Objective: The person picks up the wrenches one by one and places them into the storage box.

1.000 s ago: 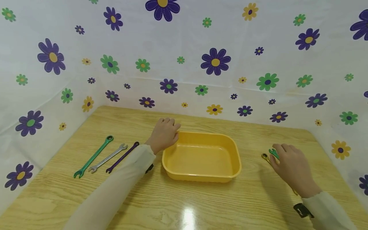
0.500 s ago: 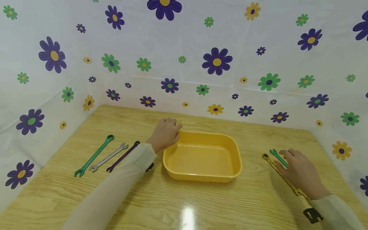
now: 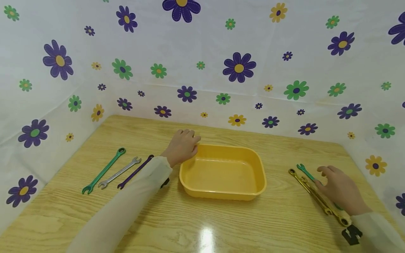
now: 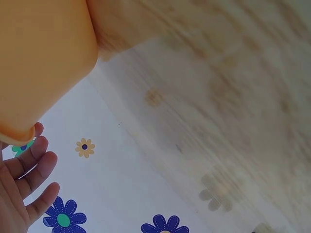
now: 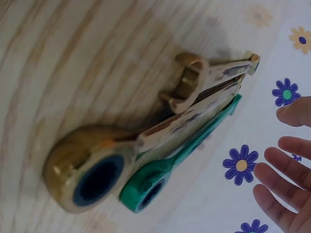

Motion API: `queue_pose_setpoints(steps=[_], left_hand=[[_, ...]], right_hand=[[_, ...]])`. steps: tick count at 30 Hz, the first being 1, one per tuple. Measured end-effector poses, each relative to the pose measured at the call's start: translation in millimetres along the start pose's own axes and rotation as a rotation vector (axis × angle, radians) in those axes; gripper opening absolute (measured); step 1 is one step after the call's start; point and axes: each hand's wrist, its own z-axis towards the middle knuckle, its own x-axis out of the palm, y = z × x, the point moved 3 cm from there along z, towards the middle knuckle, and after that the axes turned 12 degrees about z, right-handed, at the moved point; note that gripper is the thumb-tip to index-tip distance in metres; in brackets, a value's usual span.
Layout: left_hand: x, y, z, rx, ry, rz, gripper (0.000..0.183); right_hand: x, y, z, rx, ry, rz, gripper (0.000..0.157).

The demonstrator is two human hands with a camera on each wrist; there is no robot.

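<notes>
My left hand [image 3: 181, 147] holds the far-left corner of a yellow plastic tub [image 3: 222, 195], thumb on the inner side. In the left wrist view its fingers [image 4: 36, 165] lie outside, beside the rim. My right hand [image 3: 341, 191] hovers over a group of wrenches at the right, its fingers loosely bent around nothing. Two gold combination wrenches [image 3: 310, 191] lie side by side, with a green wrench [image 3: 307, 172] to their right, partly hidden by that hand. In the right wrist view the spread fingers [image 5: 286, 179] are apart from the gold wrench [image 5: 97, 170] and green wrench [image 5: 146, 184].
Left of the tub lie a green wrench [image 3: 103, 171], a silver wrench [image 3: 120, 173] and a purple wrench [image 3: 136, 171], roughly parallel. The left forearm passes close by the purple one. White flower-printed cloth [image 3: 202, 80] encloses the wood-grain table [image 3: 177, 225] at the back and sides.
My right hand has drawn back to the right and towards me, uncovering more of the gold and green wrenches. The left hand and the tub stay in place.
</notes>
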Motion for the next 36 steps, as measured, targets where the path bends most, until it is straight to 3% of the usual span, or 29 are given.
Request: queue_pose_setpoints(steps=[21,36], left_hand=[[-0.1,-0.2,-1.7,-0.014,0.01,-0.036,0.019],[-6.0,-1.5,-3.1,-0.02,0.035,-0.024,0.021]], right_hand=[[7.3,-28,-2,0.235,0.341,0.126,0.038],[15.2,-31,0,0.188,0.393,0.106,0.038]])
